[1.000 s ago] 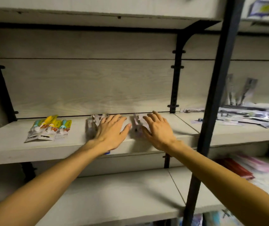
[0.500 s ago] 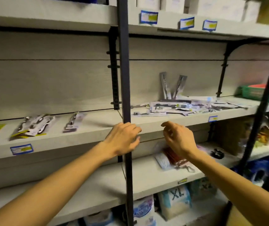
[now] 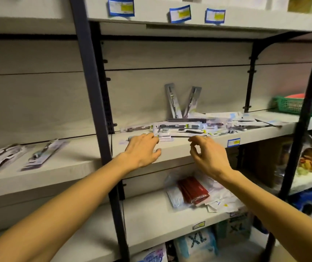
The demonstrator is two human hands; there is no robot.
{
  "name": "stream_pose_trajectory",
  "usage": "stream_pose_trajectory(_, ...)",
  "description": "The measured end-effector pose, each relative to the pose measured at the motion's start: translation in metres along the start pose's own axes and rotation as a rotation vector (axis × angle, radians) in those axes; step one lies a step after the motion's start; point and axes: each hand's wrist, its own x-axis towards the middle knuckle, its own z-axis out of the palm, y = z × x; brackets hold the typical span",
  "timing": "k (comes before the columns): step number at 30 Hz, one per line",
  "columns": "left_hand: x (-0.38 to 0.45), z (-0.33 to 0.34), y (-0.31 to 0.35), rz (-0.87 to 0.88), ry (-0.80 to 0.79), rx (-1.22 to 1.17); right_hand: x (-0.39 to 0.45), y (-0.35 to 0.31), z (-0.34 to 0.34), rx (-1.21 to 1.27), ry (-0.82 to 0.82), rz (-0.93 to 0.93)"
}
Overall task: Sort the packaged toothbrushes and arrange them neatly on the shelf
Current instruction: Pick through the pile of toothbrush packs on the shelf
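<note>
The shelf [image 3: 179, 148] is pale grey with a faint wood grain, its upright post [image 3: 92, 91] dark blue-black. On it, the toothbrush packs [image 3: 181, 128] are white and grey with green touches. Right of them sits a green mesh basket [image 3: 291, 105] under a red lid. Below the shelf lies a dark red packet [image 3: 193, 190]; price labels [image 3: 233, 142] are white and yellow, edged blue.

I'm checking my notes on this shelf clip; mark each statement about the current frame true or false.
1. Both hands hold toothbrush packs. False: the left hand and right hand hold nothing.
2. Two packs lean against the back wall. True.
3. A green basket sits on the shelf at the far right. True.
4. The pile lies left of the dark post. False: it lies to the right.
</note>
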Motion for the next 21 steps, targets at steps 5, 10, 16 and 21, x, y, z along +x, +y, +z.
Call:
stream_pose_trajectory(5,0.063,0.017,-0.006,-0.087,-0.023,0.045,0.063,0.039,0.02,-0.035,-0.087,-0.059)
stream_pose_trajectory(10,0.095,0.028,-0.018,-0.217,-0.085,0.067,0.112,0.067,0.041,-0.037,-0.113,-0.084)
stream_pose_trajectory(16,0.113,0.038,-0.033,-0.319,-0.133,0.103,0.165,0.093,0.053,-0.048,-0.106,-0.13)
stream_pose_trajectory(21,0.131,0.053,-0.056,-0.461,-0.169,0.161,0.207,0.092,0.077,-0.052,-0.119,-0.162)
